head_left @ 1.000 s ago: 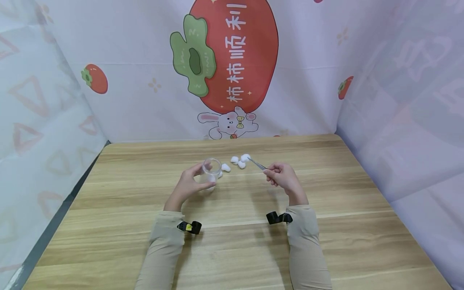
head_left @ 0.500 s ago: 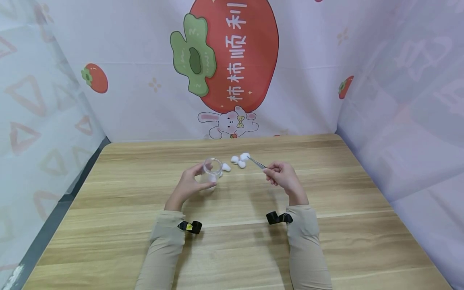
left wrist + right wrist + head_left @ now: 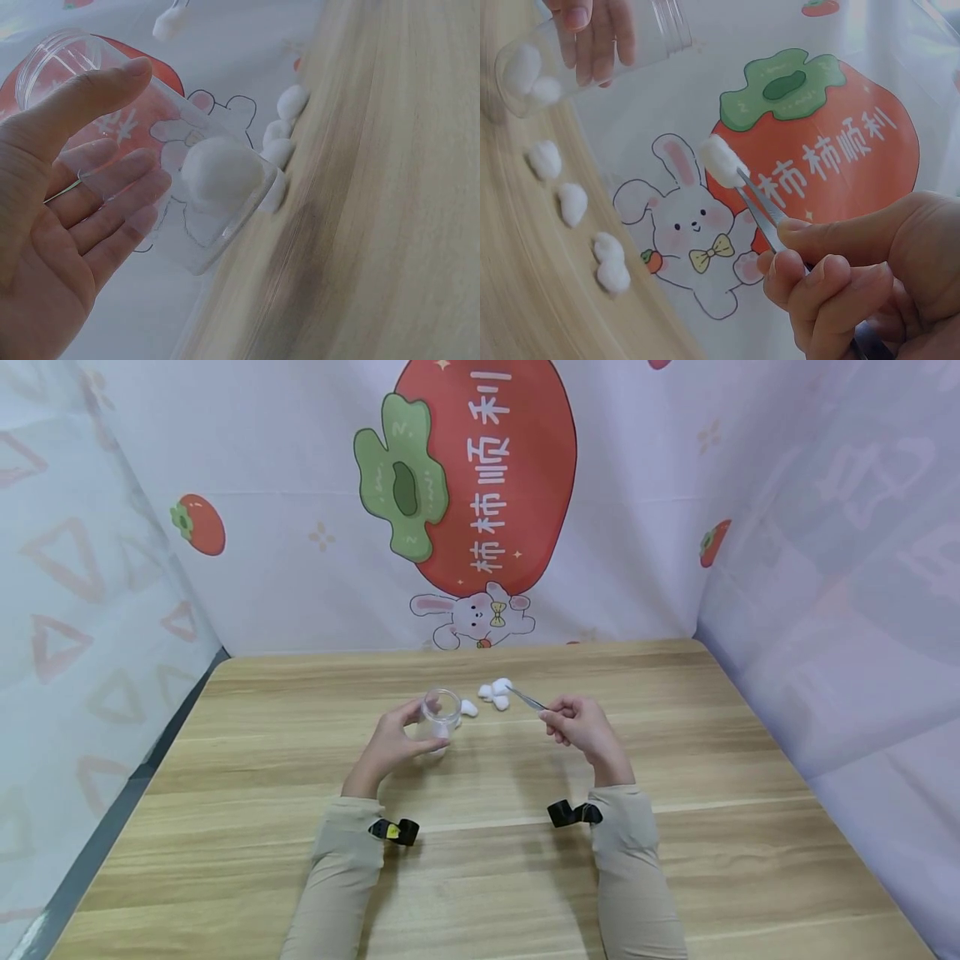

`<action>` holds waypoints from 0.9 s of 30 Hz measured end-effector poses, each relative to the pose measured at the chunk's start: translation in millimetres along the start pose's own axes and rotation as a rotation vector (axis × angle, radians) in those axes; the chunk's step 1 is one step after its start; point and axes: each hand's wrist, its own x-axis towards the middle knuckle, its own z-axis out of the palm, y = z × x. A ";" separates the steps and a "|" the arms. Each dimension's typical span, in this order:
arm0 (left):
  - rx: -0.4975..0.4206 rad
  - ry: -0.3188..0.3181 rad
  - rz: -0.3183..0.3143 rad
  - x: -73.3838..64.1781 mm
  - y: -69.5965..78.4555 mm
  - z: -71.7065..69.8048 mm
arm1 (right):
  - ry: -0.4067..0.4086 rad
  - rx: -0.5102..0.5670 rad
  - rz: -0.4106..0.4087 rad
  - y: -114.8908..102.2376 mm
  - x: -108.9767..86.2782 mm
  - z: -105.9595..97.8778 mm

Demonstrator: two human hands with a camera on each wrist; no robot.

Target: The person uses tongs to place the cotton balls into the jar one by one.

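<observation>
My left hand [image 3: 393,735] grips a clear jar [image 3: 444,727] round its side, with its open mouth upward. Through its wall, white cotton balls [image 3: 522,69] show at the bottom. My right hand [image 3: 583,727] pinches metal tweezers [image 3: 528,700] between thumb and fingers. A cotton ball [image 3: 723,161] is caught in the tweezer tips, and the right wrist view shows it raised off the table. In the head view this held ball overlaps the loose cotton balls [image 3: 500,702] behind the jar. The left wrist view catches it at the top edge, apart from the jar.
Several loose cotton balls [image 3: 573,204] lie in a row on the wooden table [image 3: 480,877], running from beside the jar to the right. A printed cloth [image 3: 637,527] with a persimmon and a rabbit hangs behind the table's far edge. More cloth hangs at both sides.
My right hand has shifted slightly left, carrying the tweezers and their cotton ball a little toward the jar. My left hand keeps its hold on the jar, almost still.
</observation>
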 end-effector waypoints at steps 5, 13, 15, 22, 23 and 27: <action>-0.006 -0.004 0.009 -0.4 -0.3 1.8 | -0.005 -0.003 0.002 -2.3 -0.3 2.6; 0.001 -0.007 0.021 0.0 -2.8 3.3 | -0.020 0.004 -0.046 -7.8 -1.4 5.3; 0.001 -0.006 0.021 0.0 -3.0 3.5 | -0.021 0.000 -0.041 -8.7 -1.5 5.7; 0.017 0.002 0.034 -0.3 -1.2 3.9 | -0.014 -0.011 -0.017 -8.4 -0.4 7.5; 0.017 0.002 0.034 -0.4 -0.9 3.9 | -0.015 -0.009 -0.018 -8.2 -0.3 7.9; 0.015 0.001 0.038 -0.4 -0.7 4.3 | -0.020 -0.011 -0.021 -8.9 -1.1 8.7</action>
